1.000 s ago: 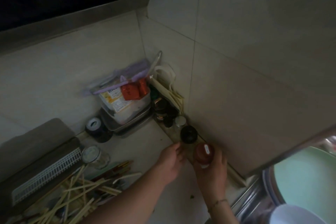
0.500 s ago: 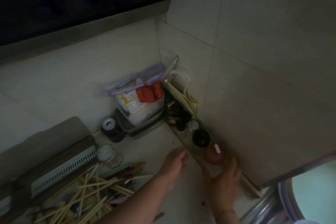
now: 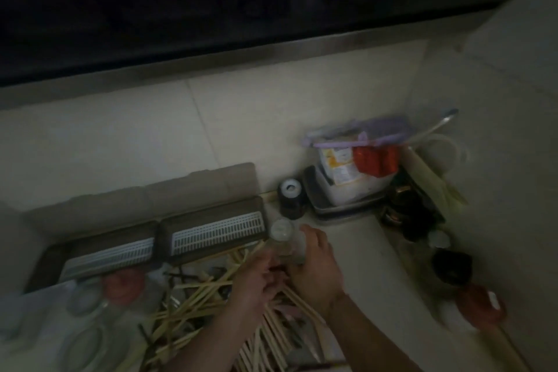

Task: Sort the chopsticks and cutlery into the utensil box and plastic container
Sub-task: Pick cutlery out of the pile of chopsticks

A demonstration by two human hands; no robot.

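Note:
A loose pile of pale chopsticks (image 3: pixel 193 296) with some dark cutlery lies on the counter at lower centre. Behind it stands the dark grey utensil box (image 3: pixel 211 229) with two white grid inserts and its lid open against the wall. A clear plastic container (image 3: pixel 45 311) sits at the lower left. My left hand (image 3: pixel 256 284) lies on the chopsticks with fingers curled; blur hides whether it grips any. My right hand (image 3: pixel 317 266) wraps its fingers round a small glass jar (image 3: pixel 282 234) at the pile's far edge.
A dark bottle with a white cap (image 3: pixel 290 196) and a metal tray (image 3: pixel 317 205) holding a tub stand by the wall. Dark jars (image 3: pixel 451 266) and a red-lidded jar (image 3: pixel 480 305) line the ledge along the right wall.
The view has swung left. Both hands left the red-lidded jar on the right ledge and moved left to the chopstick pile and the glass jar.

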